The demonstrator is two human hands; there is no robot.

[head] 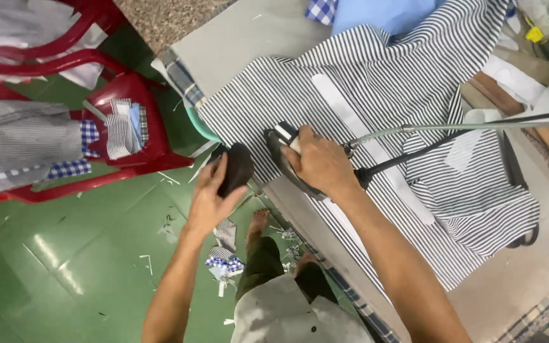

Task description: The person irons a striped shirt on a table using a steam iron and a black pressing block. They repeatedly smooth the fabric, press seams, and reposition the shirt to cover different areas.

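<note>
Clearly, from the head camera, your right hand [318, 160] is wrapped tight around the handle of the dark iron [287, 155], which sits on the striped garment [408, 95] near the table's near edge. A hose and cord [452, 130] run off from it to the right, over the cloth. Your left hand [214, 197] is curled about a dark rounded block [236, 168], fingers pressed along its side, holding it at the table edge just beside the iron and touching the cloth's border.

The garment lies spread over the grey padded table [249, 38], with a white strip [351, 121] running along it under your right wrist. A blue cloth [382, 13] lies at the far end. To your left, a red plastic chair [135, 127] holds folded striped and checked pieces [122, 127], and scraps litter the green floor [84, 254] by your bare feet.

As a judgement: keep the iron flat and moving along the white strip, so no crease sets crooked. Hold the block close behind the iron's tip, flattening the edge while it is warm, and keep the hose clear of the cloth so that it drags nothing askew.
</note>
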